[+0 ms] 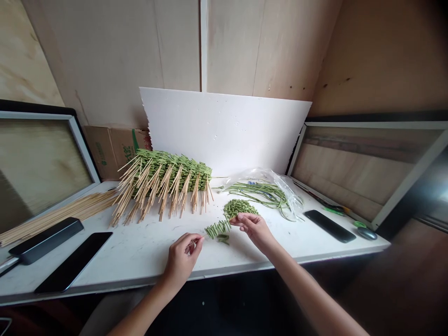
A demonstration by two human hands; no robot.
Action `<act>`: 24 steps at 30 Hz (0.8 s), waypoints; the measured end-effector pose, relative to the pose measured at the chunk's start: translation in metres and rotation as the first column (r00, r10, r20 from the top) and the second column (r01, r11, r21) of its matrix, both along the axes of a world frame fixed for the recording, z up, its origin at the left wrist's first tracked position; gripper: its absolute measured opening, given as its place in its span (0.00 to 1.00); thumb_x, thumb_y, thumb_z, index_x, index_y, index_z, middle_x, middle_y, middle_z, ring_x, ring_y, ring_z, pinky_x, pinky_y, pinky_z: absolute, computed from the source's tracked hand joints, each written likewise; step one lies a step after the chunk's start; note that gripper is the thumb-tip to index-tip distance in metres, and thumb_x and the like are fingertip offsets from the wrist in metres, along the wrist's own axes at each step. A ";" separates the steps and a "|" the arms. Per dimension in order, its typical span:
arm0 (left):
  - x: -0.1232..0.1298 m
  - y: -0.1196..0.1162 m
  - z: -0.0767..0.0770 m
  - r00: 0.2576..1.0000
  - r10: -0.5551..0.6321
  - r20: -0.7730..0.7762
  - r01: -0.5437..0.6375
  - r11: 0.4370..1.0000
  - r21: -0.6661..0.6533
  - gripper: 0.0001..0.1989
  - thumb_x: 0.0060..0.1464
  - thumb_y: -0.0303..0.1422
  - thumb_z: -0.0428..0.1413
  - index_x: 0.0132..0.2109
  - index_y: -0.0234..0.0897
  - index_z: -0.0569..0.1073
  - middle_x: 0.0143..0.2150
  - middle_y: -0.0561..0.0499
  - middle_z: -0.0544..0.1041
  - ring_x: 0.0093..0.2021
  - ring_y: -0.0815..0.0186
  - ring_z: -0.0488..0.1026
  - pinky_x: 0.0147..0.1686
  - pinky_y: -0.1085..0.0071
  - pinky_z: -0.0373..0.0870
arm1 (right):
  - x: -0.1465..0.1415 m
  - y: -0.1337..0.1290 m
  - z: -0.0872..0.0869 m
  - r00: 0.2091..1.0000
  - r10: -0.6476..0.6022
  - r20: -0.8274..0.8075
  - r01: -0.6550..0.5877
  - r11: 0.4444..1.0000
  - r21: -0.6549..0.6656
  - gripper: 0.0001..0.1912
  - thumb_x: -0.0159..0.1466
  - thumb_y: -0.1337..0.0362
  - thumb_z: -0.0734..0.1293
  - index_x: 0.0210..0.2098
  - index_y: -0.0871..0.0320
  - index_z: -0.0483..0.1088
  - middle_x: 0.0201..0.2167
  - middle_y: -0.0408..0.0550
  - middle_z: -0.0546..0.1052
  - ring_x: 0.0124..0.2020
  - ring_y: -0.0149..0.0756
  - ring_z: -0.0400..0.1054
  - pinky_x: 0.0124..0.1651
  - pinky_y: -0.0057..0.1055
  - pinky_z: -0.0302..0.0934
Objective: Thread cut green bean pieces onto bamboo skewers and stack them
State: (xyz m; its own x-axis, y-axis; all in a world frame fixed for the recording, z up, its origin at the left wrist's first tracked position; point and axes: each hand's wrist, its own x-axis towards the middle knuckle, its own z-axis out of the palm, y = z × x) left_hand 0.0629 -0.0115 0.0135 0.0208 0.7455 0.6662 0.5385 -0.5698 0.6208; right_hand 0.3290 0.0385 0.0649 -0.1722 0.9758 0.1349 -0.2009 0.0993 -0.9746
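A thin wooden skewer threaded with short cut pieces of green long bean spans the space between my hands, just above the table. My left hand is closed around the skewer's near end. At the other end, my right hand pinches the tip between thumb and fingers; whether a bean piece is also in that pinch is hidden. A heap of cut bean pieces lies right behind my right hand. A few loose pieces rest under the skewer.
Stacked finished bean skewers stand at the back left, beside bare skewers. Whole long beans lie by a clear plastic bag. Phones, a black box and a mouse are on the white table.
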 end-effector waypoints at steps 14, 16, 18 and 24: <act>-0.002 -0.001 0.000 0.999 -0.028 -0.038 0.028 1.000 -0.001 0.08 0.66 0.33 0.56 0.40 0.36 0.78 0.32 0.50 0.77 0.27 0.69 0.70 0.30 0.73 0.67 | 0.000 -0.006 0.008 0.982 -0.097 0.159 0.082 0.992 0.100 0.19 0.58 0.46 0.76 0.36 0.57 0.83 0.37 0.55 0.86 0.43 0.50 0.81 0.40 0.39 0.72; -0.003 -0.001 0.000 0.999 -0.033 -0.040 0.033 0.999 -0.005 0.08 0.66 0.34 0.56 0.40 0.37 0.78 0.33 0.50 0.77 0.28 0.68 0.72 0.30 0.73 0.68 | 0.000 -0.006 0.010 0.983 -0.088 0.161 0.072 0.992 0.104 0.19 0.58 0.46 0.76 0.36 0.56 0.83 0.37 0.55 0.86 0.43 0.50 0.81 0.40 0.40 0.72; -0.003 -0.001 -0.001 0.999 -0.037 -0.033 0.037 0.999 -0.007 0.08 0.67 0.34 0.56 0.40 0.37 0.78 0.33 0.49 0.78 0.29 0.68 0.73 0.31 0.73 0.68 | 0.000 -0.007 0.010 0.986 -0.080 0.149 0.065 0.992 0.104 0.18 0.59 0.47 0.76 0.37 0.55 0.83 0.38 0.54 0.86 0.44 0.49 0.80 0.41 0.39 0.72; -0.001 0.001 -0.001 0.999 -0.042 -0.001 0.042 0.999 -0.004 0.08 0.67 0.34 0.56 0.41 0.36 0.78 0.34 0.49 0.78 0.30 0.67 0.74 0.32 0.73 0.70 | -0.003 -0.005 0.001 0.993 -0.102 0.058 0.097 0.991 0.088 0.15 0.61 0.50 0.75 0.37 0.55 0.83 0.37 0.53 0.85 0.43 0.46 0.79 0.38 0.35 0.70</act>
